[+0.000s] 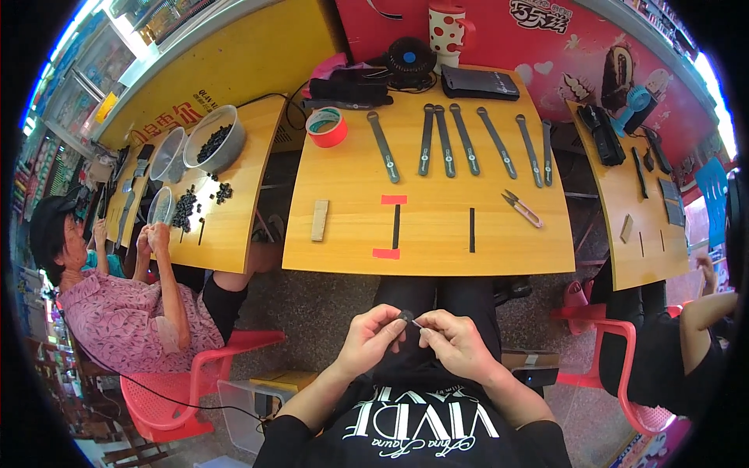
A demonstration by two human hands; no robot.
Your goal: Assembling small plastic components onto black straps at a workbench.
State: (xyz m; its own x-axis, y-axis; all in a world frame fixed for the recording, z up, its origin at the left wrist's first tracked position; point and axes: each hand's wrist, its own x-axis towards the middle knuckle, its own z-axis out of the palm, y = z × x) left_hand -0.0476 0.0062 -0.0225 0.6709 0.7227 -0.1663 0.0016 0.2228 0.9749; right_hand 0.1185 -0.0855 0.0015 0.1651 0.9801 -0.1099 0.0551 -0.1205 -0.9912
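Above my lap, short of the table's front edge, both hands meet. My left hand is closed in a pinch on a small dark piece with a rounded end; the rest of it is hidden by my fingers. Close against it, my right hand pinches a thin, light-coloured sliver, too small to name. On the table lie several dark grey straps with rounded ends, one of them a strap at the left of the row. Thread snips rest on the right.
Two black strips, red tape pieces and a wooden block lie on the table. Farther back are a tape roll, a fan, a spotted tumbler and a black pouch. People sit at tables either side.
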